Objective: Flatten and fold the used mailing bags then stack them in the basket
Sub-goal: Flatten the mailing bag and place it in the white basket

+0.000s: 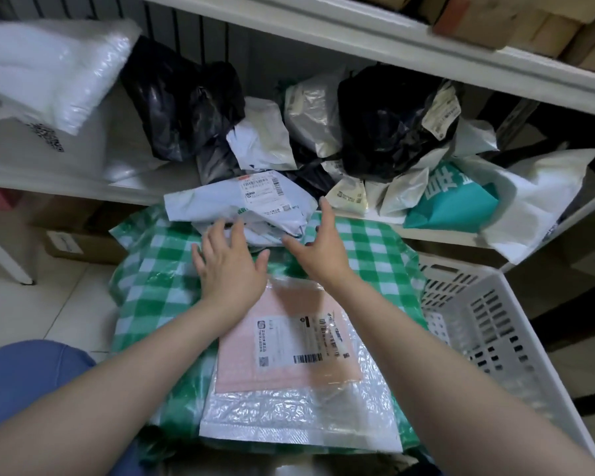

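Both hands reach forward in the middle of the frame, holding nothing. The left hand (232,269) is spread wide, palm down. The right hand (320,250) is also wide open, fingers straight and thumb out.

Between and just beyond them lies a crumpled white mailing bag (220,201) with a printed label, at the front edge of a white shelf (49,173). The left fingertips overlap its near edge; motion blur keeps us from telling whether they touch it.

We judge that the bag, slick and full of creases, could slip from a loose hold, and that pulling it could drag its neighbours off the shelf.

Under the forearms, in the lower middle, a pink mailer (255,355) lies flat on a clear bubble mailer (272,417). Both rest on a large green-checked bag (368,245), and leaning on them could shift that stack. At the lower right stands a white slotted basket (495,304); we cannot tell whether the stack sits inside it.

Across the upper middle, the shelf holds a heap of crumpled bags, including a black bag (172,97) and a teal bag (450,204). Cardboard boxes (495,22) sit on the shelf above, upper right. Pale floor tiles (49,304) show at the left.
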Motion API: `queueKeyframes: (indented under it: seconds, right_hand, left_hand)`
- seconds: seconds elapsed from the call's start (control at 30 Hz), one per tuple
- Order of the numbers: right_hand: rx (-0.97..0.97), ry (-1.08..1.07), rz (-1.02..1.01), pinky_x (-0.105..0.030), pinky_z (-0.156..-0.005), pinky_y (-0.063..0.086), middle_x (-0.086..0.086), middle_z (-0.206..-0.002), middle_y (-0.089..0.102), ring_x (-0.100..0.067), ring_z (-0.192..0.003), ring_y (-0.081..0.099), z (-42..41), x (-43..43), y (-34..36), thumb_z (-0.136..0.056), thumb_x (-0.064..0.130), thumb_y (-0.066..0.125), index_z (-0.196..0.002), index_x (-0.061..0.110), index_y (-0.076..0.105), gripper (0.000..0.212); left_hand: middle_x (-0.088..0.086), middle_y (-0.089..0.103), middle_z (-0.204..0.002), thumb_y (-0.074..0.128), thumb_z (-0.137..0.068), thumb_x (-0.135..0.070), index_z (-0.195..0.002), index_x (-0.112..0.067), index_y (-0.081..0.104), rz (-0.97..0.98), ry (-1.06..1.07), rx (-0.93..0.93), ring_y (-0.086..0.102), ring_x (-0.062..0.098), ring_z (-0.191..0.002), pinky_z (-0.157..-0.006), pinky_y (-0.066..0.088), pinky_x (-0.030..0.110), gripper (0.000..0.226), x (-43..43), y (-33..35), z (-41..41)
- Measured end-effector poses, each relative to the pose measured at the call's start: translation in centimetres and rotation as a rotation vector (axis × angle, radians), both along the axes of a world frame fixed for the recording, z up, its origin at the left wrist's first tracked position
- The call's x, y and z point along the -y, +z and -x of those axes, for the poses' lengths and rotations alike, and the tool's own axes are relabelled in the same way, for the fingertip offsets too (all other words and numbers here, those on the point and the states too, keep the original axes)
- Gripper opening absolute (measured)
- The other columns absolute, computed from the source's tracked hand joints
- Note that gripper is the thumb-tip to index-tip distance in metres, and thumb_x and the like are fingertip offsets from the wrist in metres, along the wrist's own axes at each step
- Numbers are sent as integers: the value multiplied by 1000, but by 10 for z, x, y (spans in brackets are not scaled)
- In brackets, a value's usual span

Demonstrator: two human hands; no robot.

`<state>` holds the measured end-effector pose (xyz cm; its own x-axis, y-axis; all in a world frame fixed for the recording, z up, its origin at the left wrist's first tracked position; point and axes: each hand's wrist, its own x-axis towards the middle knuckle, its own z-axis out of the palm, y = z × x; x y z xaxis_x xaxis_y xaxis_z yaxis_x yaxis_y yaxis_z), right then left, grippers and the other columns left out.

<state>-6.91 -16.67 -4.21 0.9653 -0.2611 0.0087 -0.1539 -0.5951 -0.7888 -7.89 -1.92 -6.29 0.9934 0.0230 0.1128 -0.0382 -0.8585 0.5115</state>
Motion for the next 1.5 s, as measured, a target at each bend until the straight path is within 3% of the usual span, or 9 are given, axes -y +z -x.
queueKeyframes:
  seconds: [0.13,0.23,0.47,0.67,0.8,1.07,1.2,1.4,1.5]
  right_hand:
    - [-92,-232,-373,-41,-73,55,-1,-86,57,-17,-67,55,-29,-8,4,-92,8,57,-132,18,53,41]
    - [43,-270,-584,-41,-76,53,-1,-83,57,-20,-74,55,-31,-3,14,-95,6,49,-112,18,57,23]
    - [146,-330,-714,-25,-57,51,-6,-92,63,-17,-72,59,-5,33,37,-101,18,48,-126,19,44,25]
    - [-148,-263,-648,-48,-101,48,-5,-124,60,-21,-113,58,25,43,41,-89,50,63,-146,14,27,76]
    - [-364,-243,-775,-46,-75,59,-15,-110,69,-30,-92,69,46,33,32,-97,29,59,-123,0,53,39]
    - [-7,-294,-702,-40,-74,53,-2,-104,71,-22,-84,67,63,66,35,-96,8,58,-114,20,61,22]
    - [-7,-255,-518,-23,-43,36,-4,-77,63,-9,-45,45,78,84,37,-100,11,49,-110,10,64,18]
    - [-396,-284,-206,-36,-74,55,-15,-89,64,-27,-79,62,95,110,18,-96,19,57,-101,-3,60,22]
    - [-440,-259,-69,-33,-65,46,-13,-88,60,-24,-73,53,100,114,17,-97,17,55,-106,0,60,20]
  left_hand:
    - [17,11,-157,49,-97,-42,-154,-17,12,224,172,-90,17,36,-141,-115,18,48,73,-18,12,-17]
    - [20,9,-157,50,-97,-41,-155,-17,9,425,307,-127,21,42,-139,-112,23,47,75,-26,19,-24]
    - [18,24,-154,60,-95,-32,-155,-28,8,793,338,-129,45,33,-128,-99,39,39,80,-10,37,-15]
    - [7,33,-149,59,-92,-6,-146,-25,36,925,395,-120,43,16,-101,-82,34,22,61,14,45,-2]
    - [1,35,-147,53,-89,0,-140,-30,45,946,388,-78,50,27,-117,-87,47,31,59,27,47,7]
    - [-8,23,-155,50,-94,5,-133,-25,53,689,113,269,38,2,-123,-83,26,-5,50,7,71,22]
    - [-2,50,-141,52,-92,-9,-132,-27,54,547,166,218,51,16,-111,-81,39,26,44,1,61,35]
    - [1,71,-74,29,-97,-60,-101,-29,68,-24,31,-263,64,24,-77,-71,53,32,49,-20,31,37]
    - [5,64,-78,17,-99,-61,-88,-22,66,-204,13,-173,58,26,-73,-57,40,28,64,-17,42,30]
